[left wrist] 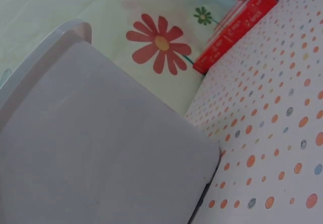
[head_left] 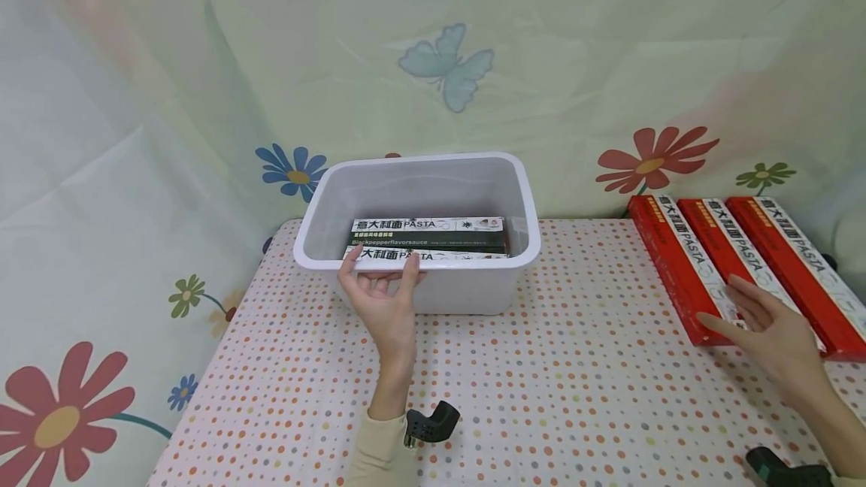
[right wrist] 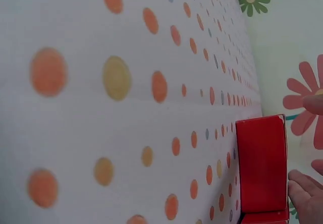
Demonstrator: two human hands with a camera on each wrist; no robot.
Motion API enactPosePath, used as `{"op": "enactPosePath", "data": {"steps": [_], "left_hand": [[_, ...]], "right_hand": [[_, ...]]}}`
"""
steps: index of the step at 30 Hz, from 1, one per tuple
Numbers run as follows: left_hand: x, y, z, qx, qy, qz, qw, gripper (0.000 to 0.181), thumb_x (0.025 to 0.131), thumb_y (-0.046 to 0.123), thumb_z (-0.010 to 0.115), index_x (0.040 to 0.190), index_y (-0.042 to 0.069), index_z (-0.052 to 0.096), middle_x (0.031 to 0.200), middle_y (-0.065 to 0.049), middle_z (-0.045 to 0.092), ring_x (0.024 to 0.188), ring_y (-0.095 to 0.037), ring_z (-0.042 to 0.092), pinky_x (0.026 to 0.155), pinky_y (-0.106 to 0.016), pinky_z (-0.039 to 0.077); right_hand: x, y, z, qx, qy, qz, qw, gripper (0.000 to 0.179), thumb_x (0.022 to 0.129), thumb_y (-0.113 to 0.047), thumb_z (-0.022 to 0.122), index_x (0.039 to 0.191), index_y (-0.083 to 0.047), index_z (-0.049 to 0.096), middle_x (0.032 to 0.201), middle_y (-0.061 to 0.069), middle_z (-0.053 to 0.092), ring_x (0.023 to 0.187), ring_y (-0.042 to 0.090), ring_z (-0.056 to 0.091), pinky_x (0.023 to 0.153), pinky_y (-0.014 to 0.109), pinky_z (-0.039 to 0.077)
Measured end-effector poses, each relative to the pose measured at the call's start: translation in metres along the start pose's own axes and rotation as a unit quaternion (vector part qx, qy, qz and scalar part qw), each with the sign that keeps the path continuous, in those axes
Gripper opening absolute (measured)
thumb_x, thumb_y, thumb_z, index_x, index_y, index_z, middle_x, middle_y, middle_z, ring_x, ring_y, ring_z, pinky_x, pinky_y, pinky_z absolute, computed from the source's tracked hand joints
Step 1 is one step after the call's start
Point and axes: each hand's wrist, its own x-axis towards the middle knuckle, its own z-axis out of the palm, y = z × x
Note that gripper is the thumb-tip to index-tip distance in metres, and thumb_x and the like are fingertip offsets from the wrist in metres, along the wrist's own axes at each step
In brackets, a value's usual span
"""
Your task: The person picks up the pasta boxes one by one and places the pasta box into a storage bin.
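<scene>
A white plastic bin (head_left: pixel 467 288) stands on the dotted tablecloth; its outer side fills much of the left wrist view. Two dark pasta boxes (head_left: pixel 433 235) with white printed edges lie inside. My left hand (head_left: pixel 382 307) holds the bin's front rim, index finger and thumb over the lip, other fingers bent beneath it. To the right, three red pasta boxes lie side by side: left (head_left: pixel 683 276), middle (head_left: pixel 737 254) and right (head_left: pixel 805 269). Over the near ends of the left and middle ones is my right hand (head_left: pixel 778 333), thumb spread from loosely extended fingers.
A spotted tablecloth (head_left: pixel 541 397) covers the table between the bin and the red boxes. Behind hangs a pale curtain (head_left: pixel 575 58) with flowers and a butterfly, meeting the table's back edge. Each wrist carries a black device, such as the left one (head_left: pixel 433 423).
</scene>
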Motion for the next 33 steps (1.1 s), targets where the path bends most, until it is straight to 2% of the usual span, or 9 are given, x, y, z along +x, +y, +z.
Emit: {"op": "enactPosePath", "data": {"steps": [5,7,9,11,13,15,22,28,33], "left_hand": [[0.0,0.001,-0.002,0.003,0.0,0.0,1.0,0.081,0.085,-0.006,0.082,0.149,0.007,0.033,0.123,-0.02,0.058,0.086,-0.024,0.066,0.077,-0.043,0.068],[0.0,0.001,-0.002,0.004,0.001,0.001,1.0,0.081,0.085,-0.006,0.081,0.148,0.007,0.033,0.123,-0.02,0.058,0.087,-0.024,0.066,0.077,-0.043,0.068],[0.0,0.0,-0.002,0.003,0.001,0.0,1.0,0.081,0.085,-0.007,0.081,0.148,0.007,0.033,0.122,-0.02,0.058,0.086,-0.024,0.066,0.077,-0.043,0.068],[-0.001,0.0,-0.002,0.0,0.001,-0.003,1.0,0.081,0.084,-0.008,0.081,0.148,0.007,0.033,0.121,-0.02,0.058,0.085,-0.023,0.066,0.077,-0.043,0.068],[-0.002,-0.001,-0.001,-0.004,0.001,-0.007,1.0,0.081,0.084,-0.009,0.081,0.147,0.006,0.034,0.12,-0.021,0.058,0.085,-0.023,0.065,0.077,-0.044,0.068],[-0.001,-0.001,0.0,-0.007,-0.001,-0.009,0.9999,0.081,0.084,-0.009,0.081,0.147,0.006,0.034,0.12,-0.021,0.058,0.085,-0.023,0.065,0.078,-0.044,0.068],[0.0,0.0,0.0,-0.008,-0.001,-0.007,0.9999,0.08,0.085,-0.008,0.081,0.147,0.007,0.033,0.123,-0.021,0.059,0.087,-0.024,0.066,0.078,-0.044,0.068],[0.0,0.0,-0.001,-0.008,-0.003,-0.006,0.9999,0.079,0.085,-0.008,0.081,0.147,0.007,0.033,0.123,-0.02,0.058,0.087,-0.024,0.065,0.079,-0.044,0.068],[0.0,0.0,-0.001,-0.008,-0.003,-0.006,0.9999,0.079,0.085,-0.008,0.081,0.146,0.006,0.034,0.122,-0.023,0.057,0.086,-0.024,0.065,0.078,-0.044,0.068]], "right_hand": [[0.009,-0.005,-0.002,-0.034,-0.019,-0.007,0.9992,0.085,0.106,-0.035,0.061,0.164,0.005,0.012,0.161,0.04,0.02,0.149,0.055,0.017,0.103,0.008,0.035],[0.014,-0.005,-0.003,-0.042,-0.026,-0.014,0.9987,0.087,0.105,-0.035,0.063,0.163,0.006,0.012,0.16,0.041,0.019,0.148,0.058,0.018,0.112,0.023,0.039],[0.018,-0.004,-0.003,-0.054,-0.041,-0.012,0.9976,0.09,0.105,-0.036,0.063,0.162,0.007,0.009,0.159,0.044,0.015,0.147,0.062,0.017,0.118,0.047,0.041],[0.019,0.0,-0.003,-0.065,-0.058,0.004,0.9962,0.096,0.104,-0.041,0.063,0.162,0.007,0.004,0.159,0.046,0.009,0.144,0.066,0.014,0.114,0.074,0.033],[0.019,0.004,-0.002,-0.069,-0.068,0.025,0.995,0.101,0.102,-0.044,0.064,0.161,0.006,-0.001,0.158,0.048,0.005,0.139,0.067,0.013,0.103,0.086,0.034],[0.018,0.007,0.0,-0.075,-0.07,0.04,0.9939,0.105,0.1,-0.047,0.064,0.161,0.005,-0.004,0.156,0.049,0.004,0.133,0.066,0.014,0.099,0.087,0.035],[0.012,0.009,0.003,-0.06,-0.058,0.041,0.9956,0.103,0.101,-0.046,0.064,0.162,0.002,-0.003,0.156,0.049,0.007,0.131,0.066,0.015,0.096,0.084,0.039],[0.004,0.008,0.005,-0.025,-0.057,0.059,0.9963,0.107,0.1,-0.05,0.066,0.164,-0.003,-0.007,0.162,0.044,-0.003,0.138,0.066,0.01,0.103,0.088,0.03],[0.001,0.007,0.01,-0.052,-0.044,0.064,0.9956,0.117,0.094,-0.055,0.072,0.164,-0.004,-0.007,0.162,0.044,-0.001,0.139,0.066,0.011,0.104,0.088,0.029]]}}
